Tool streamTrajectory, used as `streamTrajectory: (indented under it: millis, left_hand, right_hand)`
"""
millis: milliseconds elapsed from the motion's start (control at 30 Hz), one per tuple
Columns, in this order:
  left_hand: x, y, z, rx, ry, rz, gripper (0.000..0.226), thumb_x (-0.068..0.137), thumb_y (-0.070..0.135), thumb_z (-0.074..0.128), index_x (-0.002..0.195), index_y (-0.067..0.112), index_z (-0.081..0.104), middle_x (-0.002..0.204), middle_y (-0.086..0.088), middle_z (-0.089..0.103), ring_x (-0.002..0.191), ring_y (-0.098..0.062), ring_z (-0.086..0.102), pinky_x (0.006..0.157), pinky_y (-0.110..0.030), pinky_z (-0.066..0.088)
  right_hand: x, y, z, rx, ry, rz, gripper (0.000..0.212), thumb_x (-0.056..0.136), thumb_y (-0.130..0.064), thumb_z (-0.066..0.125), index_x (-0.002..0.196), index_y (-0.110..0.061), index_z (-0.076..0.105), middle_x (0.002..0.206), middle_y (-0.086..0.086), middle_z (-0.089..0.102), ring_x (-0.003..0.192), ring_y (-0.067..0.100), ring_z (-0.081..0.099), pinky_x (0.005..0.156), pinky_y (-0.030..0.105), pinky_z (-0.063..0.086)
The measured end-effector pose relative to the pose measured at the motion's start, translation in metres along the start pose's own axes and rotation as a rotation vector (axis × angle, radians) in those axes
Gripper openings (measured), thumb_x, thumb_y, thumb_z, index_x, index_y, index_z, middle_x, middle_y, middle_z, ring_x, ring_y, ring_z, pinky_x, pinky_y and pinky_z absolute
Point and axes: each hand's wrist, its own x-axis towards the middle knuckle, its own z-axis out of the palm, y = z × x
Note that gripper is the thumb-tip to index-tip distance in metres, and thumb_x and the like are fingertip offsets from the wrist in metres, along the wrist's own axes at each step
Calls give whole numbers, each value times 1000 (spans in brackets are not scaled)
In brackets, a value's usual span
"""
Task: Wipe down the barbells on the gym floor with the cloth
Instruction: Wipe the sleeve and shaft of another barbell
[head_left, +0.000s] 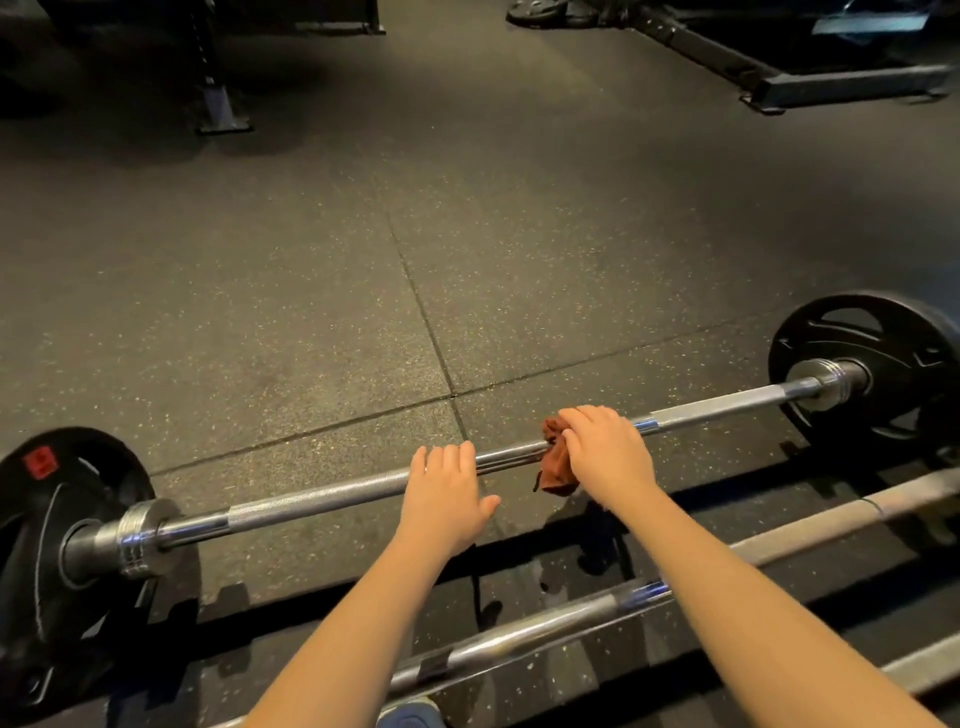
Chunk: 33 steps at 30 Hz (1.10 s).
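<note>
one head cam, tilted forward and down, close above the right hand (605, 457) gripping the cloth (556, 470)

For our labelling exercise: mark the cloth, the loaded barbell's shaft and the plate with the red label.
cloth (558, 467): head view, on the bunched fabric below the bar.
barbell shaft (311, 503): head view, on its left knurled stretch.
plate with the red label (88, 499): head view, on its black face near the label.

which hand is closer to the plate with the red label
Left. The left hand rests on the bar near its middle, on the side of the red-label plate. The right hand grips the cloth further toward the other plate.
</note>
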Motion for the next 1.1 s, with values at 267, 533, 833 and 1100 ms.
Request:
streamTrajectory:
  millis: [267,533,833,1100]
  left_hand:
    - [-4,-2,4,1,12,-9,76,94,60,36,147,9,19,142,-7,38,131,-27,35,113,-40,19]
    - [-1,-2,1,-41,30,11,67,94,59,37,141,11,29,136,-6,43,125,-27,40,108,-38,24]
    - [3,2,0,0,-1,-14,60,96,57,32,133,11,36,132,-7,46,124,-28,42,111,-42,22]
    - [26,29,-3,44,22,44,69,96,59,32,143,9,27,140,-7,40,130,-27,35,113,-41,19]
  right_hand:
    - [-14,-24,-6,29,-171,-218,42,101,-24,43,143,-20,42,151,-1,37,140,22,28,115,35,24]
    - [-1,-25,-4,-18,-217,-90,34,101,-24,39,133,-18,51,140,1,46,126,25,40,106,39,34]
    - [-10,-11,-5,68,-53,-121,29,100,-26,41,124,-23,58,129,-8,53,123,16,41,110,34,22]
    - [-20,-12,18,193,137,-3,51,90,-34,21,109,-16,65,122,-1,58,127,26,43,111,46,33]
